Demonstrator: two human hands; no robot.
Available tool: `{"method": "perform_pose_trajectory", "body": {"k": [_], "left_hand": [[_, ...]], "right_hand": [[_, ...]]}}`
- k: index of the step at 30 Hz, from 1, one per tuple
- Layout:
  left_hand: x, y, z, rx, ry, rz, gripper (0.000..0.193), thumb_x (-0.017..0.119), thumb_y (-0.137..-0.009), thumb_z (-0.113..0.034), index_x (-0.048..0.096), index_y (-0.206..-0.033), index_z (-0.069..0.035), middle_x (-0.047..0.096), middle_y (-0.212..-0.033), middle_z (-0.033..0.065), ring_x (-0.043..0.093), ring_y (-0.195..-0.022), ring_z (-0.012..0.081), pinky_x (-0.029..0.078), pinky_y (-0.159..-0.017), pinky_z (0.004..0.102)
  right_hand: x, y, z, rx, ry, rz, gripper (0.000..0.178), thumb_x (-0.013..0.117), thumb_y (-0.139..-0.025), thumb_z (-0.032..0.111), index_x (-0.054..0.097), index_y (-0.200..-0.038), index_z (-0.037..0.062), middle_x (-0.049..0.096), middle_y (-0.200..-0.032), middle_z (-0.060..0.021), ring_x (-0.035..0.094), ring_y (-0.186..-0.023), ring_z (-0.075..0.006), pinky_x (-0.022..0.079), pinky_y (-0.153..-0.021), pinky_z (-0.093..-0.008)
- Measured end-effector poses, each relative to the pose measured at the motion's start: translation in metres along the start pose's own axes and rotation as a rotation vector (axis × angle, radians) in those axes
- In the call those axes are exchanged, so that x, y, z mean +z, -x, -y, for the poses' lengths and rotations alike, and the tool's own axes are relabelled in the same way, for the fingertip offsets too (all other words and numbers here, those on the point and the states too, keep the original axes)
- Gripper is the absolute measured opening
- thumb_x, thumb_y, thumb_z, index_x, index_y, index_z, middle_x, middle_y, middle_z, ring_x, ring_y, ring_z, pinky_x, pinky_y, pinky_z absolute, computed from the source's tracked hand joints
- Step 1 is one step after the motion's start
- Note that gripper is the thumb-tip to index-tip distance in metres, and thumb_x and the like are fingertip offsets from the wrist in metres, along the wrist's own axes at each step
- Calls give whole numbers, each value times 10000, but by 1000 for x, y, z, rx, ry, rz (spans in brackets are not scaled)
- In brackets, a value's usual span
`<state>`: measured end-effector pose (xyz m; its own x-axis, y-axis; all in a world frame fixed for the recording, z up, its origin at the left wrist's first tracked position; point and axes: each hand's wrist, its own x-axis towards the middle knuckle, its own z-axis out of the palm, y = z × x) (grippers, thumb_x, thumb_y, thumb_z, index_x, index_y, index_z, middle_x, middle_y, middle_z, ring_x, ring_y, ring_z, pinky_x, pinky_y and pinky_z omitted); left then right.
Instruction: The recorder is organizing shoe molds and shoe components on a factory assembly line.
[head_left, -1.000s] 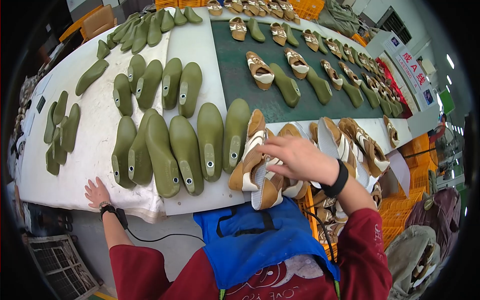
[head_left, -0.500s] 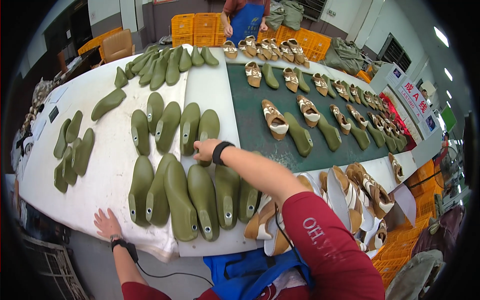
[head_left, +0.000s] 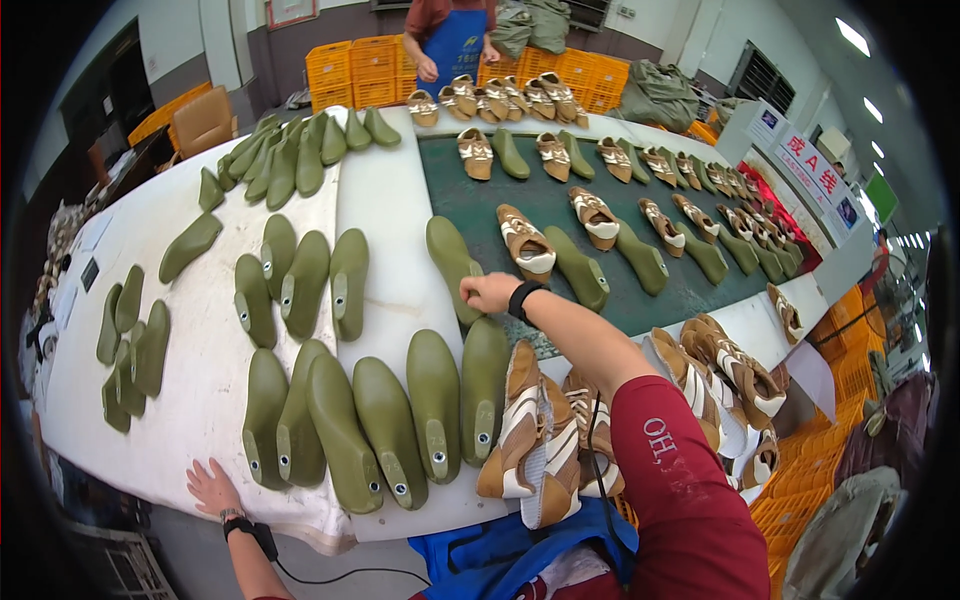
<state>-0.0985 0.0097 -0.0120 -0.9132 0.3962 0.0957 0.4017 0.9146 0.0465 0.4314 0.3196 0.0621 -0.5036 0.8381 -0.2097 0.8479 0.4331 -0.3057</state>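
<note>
My right hand [head_left: 490,293] is closed around the near end of an olive-green shoe last [head_left: 448,255] at the left edge of the green mat [head_left: 480,190]; whether the last touches the mat, I cannot tell. Just right of it lies a brown-and-white shoe upper [head_left: 525,240], with another green shoe last [head_left: 577,268] beside that. Fingers spread, my left hand [head_left: 213,490] lies on the white cloth [head_left: 190,400] near the table's front edge and holds nothing. Between my arms stands a row of several green lasts [head_left: 380,415], and a single last [head_left: 348,285] lies behind them.
More lasts [head_left: 285,165] cluster at the far left. Shoe uppers [head_left: 540,430] are heaped at the front right, under my right arm. Across the table stands a person in a blue apron [head_left: 455,50], before orange crates [head_left: 372,68]. A cable [head_left: 350,573] trails from my left wrist.
My right hand has moved right, carrying a last from the group on the white table to the green mat's edge. My left hand stays put. The whole view has shifted slightly.
</note>
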Motion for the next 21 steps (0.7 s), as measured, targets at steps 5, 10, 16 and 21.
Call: {"method": "perform_pose_trajectory", "body": {"k": [5,10,16,21], "left_hand": [[3,0,4,-37,-65,30,551,305,-866,-528,329,-1326,-226,240,-1417,12,211,-1298,260,198,-968,583],[2,-1,3,-44,-69,29,546,302,-867,-530,329,-1326,-236,238,-1417,5,215,-1296,256,200,-965,582],[5,-6,5,-54,-86,18,543,304,-868,-527,326,-1327,-239,251,-1412,11,231,-1289,262,211,-954,587],[10,-9,12,-37,-70,19,557,294,-860,-544,325,-1327,-242,254,-1411,15,228,-1289,258,210,-945,605]], "right_hand": [[20,0,-15,75,-140,154,336,494,-769,219,509,-1103,183,616,-929,-139,583,-894,-290,445,-784,-387],[16,-16,-11,314,-44,-76,562,521,-804,321,315,-1275,95,583,-1024,-194,568,-957,-316,441,-815,-404],[22,-28,-4,317,-23,-129,536,553,-742,199,347,-1185,-23,596,-943,-227,580,-908,-335,462,-789,-409],[21,-19,4,244,-128,-173,523,584,-714,215,375,-1132,-18,596,-925,-231,578,-900,-349,461,-794,-411]]}}
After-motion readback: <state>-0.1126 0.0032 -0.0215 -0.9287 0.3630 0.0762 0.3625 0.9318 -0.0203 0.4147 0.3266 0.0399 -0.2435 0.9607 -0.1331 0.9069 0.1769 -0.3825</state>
